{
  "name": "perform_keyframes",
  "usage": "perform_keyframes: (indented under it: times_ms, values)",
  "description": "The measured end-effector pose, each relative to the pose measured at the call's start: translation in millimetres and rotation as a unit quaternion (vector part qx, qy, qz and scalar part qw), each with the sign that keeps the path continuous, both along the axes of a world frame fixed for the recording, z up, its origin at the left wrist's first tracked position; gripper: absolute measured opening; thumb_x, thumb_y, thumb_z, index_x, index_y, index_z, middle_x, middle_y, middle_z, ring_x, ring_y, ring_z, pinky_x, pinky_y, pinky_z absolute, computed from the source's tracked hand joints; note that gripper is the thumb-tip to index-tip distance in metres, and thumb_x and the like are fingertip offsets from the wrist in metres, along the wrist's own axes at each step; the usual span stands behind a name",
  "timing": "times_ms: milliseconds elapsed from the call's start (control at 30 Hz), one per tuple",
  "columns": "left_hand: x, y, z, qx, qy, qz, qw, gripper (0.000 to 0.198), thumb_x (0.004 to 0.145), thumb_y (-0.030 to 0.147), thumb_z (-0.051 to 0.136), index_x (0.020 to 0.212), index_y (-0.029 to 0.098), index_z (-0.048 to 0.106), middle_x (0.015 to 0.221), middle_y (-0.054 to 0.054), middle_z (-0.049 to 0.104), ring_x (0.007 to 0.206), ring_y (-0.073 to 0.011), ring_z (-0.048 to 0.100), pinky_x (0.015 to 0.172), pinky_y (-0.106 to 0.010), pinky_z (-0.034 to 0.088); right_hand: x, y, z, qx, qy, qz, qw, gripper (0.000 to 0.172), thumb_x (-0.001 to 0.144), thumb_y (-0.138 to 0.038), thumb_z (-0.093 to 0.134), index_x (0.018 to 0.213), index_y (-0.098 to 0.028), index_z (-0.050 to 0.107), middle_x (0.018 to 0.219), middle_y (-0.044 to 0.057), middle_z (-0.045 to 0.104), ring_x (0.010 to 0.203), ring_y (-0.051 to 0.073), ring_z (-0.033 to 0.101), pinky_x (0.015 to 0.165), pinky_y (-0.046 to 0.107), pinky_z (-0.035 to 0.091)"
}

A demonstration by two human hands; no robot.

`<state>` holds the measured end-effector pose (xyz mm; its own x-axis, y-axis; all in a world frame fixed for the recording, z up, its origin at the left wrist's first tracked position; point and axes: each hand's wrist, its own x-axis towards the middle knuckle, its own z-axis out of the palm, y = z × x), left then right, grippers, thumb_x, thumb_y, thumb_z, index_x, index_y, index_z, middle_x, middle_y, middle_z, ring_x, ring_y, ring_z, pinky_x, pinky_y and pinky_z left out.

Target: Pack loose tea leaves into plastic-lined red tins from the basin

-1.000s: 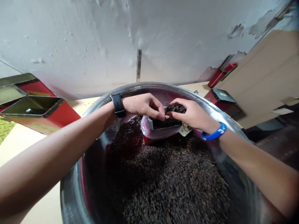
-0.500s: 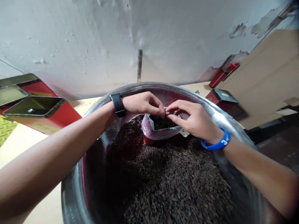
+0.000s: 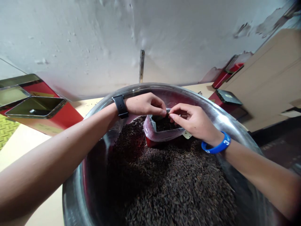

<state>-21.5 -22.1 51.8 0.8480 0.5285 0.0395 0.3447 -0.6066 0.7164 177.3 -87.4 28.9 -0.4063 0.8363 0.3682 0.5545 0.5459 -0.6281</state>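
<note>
1. Nearest me, below both hands, lies a wide heap of dark leaves (image 3: pixel 183 185), dry, thin, slightly twisted and loosely matted.
2. Around the heap curves the smooth, shiny wall of a round metal basin (image 3: pixel 72 191), its rim passing under both my forearms.
3. My left hand (image 3: pixel 147 105), wearing a black watch (image 3: pixel 120 107), has its thumb and forefinger drawn close together, other fingers curled under.
4. My right hand (image 3: pixel 194 121), with a smooth blue wristband (image 3: pixel 217 144), is half curled, thumb and forefinger nearly meeting, just beside the left fingertips.
5. A tiny fragment (image 3: pixel 168 112) shows between the 2 sets of fingertips; I cannot tell which hand grips it, or whether both do.
6. Directly under those fingertips sits the red tin (image 3: pixel 150 142), angular, standing among the leaves. A wrinkled, clear plastic liner (image 3: pixel 162 135) folds over its edge, with more dark leaf inside.
7. Beyond my left wrist, on the pale table (image 3: pixel 23 141), stands an open red metal tin (image 3: pixel 61 121), sharp-edged and hollow.
8. Farther out past my right hand leans flat brown cardboard (image 3: pixel 270 72).
9. Farthest, ahead of both hands, rises a blistered, peeling wall (image 3: pixel 82 47).
</note>
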Motion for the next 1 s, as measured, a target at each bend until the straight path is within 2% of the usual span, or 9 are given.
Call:
perform_keyframes:
  times_ms: [300,500,667,833,1000]
  values:
    - [5.3,-0.5,-6.4,0.107,-0.007,0.036,0.994,0.031,0.076,0.037,0.052,0.091,0.014,0.066,0.075,-0.003,0.063,0.066,-0.0094,0.052,0.06,-0.02,0.036,0.9,1.4,-2.8,0.082,-0.053,-0.03,0.995,0.013,0.08,-0.026,0.049,0.083,-0.017,0.059,0.083,0.004,0.062,0.072,0.014,0.056,0.07,0.03,0.045]
    - [10.0,-3.0,-9.7,0.155,-0.006,0.053,0.986,0.026,0.075,0.033,0.052,0.085,0.014,0.066,0.068,0.0,0.06,0.06,-0.0071,0.046,0.058,-0.019,0.032,0.3,2.2,-6.2,0.088,-0.05,-0.04,0.994,0.013,0.08,-0.025,0.048,0.084,-0.017,0.058,0.082,0.004,0.061,0.072,0.015,0.055,0.07,0.031,0.046]
    - [14.1,-6.0,-11.0,0.162,-0.009,0.069,0.984,0.025,0.075,0.029,0.05,0.086,0.014,0.066,0.068,0.0,0.059,0.061,-0.0071,0.045,0.059,-0.019,0.032,-0.1,3.0,-11.8,0.085,-0.03,-0.065,0.994,0.013,0.081,-0.025,0.048,0.087,-0.016,0.056,0.079,0.003,0.06,0.07,0.013,0.054,0.067,0.029,0.044]
    - [17.6,-7.7,-13.3,0.162,-0.006,0.084,0.983,0.024,0.073,0.026,0.05,0.086,0.013,0.065,0.068,0.0,0.059,0.059,-0.0072,0.045,0.056,-0.019,0.031,-0.1,3.0,-13.9,0.12,-0.047,-0.07,0.989,0.01,0.08,-0.021,0.047,0.084,-0.016,0.055,0.078,0.003,0.059,0.07,0.013,0.052,0.069,0.028,0.042]
    - [20.3,-8.0,-14.5,0.129,-0.006,0.089,0.988,0.025,0.073,0.027,0.05,0.085,0.012,0.065,0.068,-0.001,0.059,0.061,-0.0081,0.047,0.058,-0.02,0.033,-3.6,-0.4,-14.1,0.162,-0.066,-0.067,0.982,0.009,0.08,-0.018,0.045,0.081,-0.017,0.054,0.077,0.003,0.057,0.069,0.013,0.05,0.068,0.028,0.041]
